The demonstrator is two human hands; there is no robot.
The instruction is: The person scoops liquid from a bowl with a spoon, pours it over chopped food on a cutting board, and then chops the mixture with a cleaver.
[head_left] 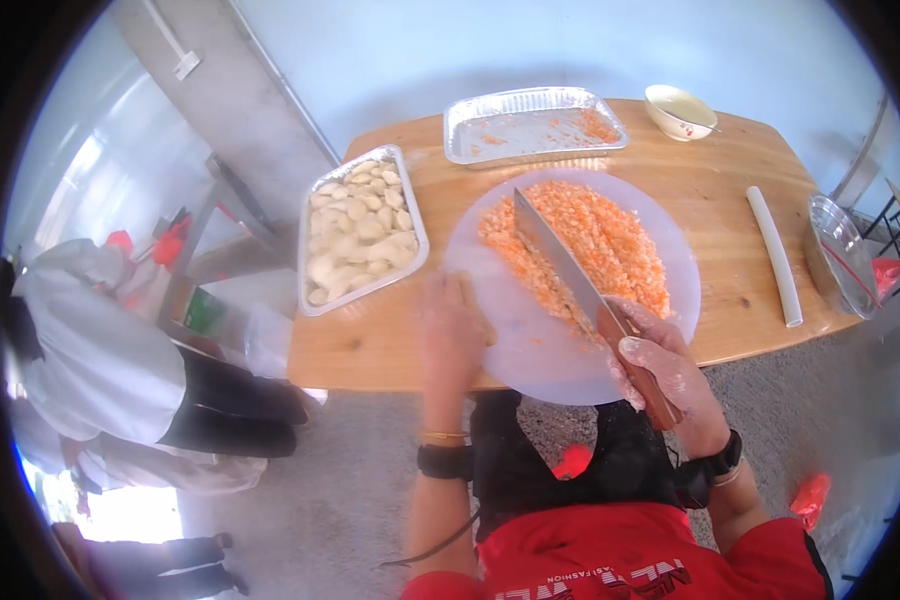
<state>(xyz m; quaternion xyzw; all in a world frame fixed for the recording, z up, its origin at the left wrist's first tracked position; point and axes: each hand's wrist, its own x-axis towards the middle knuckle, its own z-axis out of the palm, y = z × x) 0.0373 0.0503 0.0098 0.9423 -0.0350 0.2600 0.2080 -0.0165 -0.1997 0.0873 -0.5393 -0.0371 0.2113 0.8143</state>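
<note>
right hand (660, 365): I'm gripping knife (570, 275)
left hand (452, 330): flat, steadying cutting board (530, 350)
carrot (585, 245): mostly minced; near edge of the pile looks coarse, I'd say little left

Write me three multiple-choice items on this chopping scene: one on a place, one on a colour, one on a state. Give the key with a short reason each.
1. Where does the foil tray of pale pieces sit?
A. left of the round cutting board
B. right of the board
C. on the floor

2. What colour is the chopped food on the board?
A. green
B. orange
C. purple

3. What is the right hand doing?
A. resting flat and empty
B. holding a cup
C. gripping the knife by its handle

Key: 1 A, the tray lies on the wooden table to the board's left. 2 B, the heap is orange. 3 C, the fingers wrap the brown handle, blade over the heap; the left hand rests at the board's edge.
</note>
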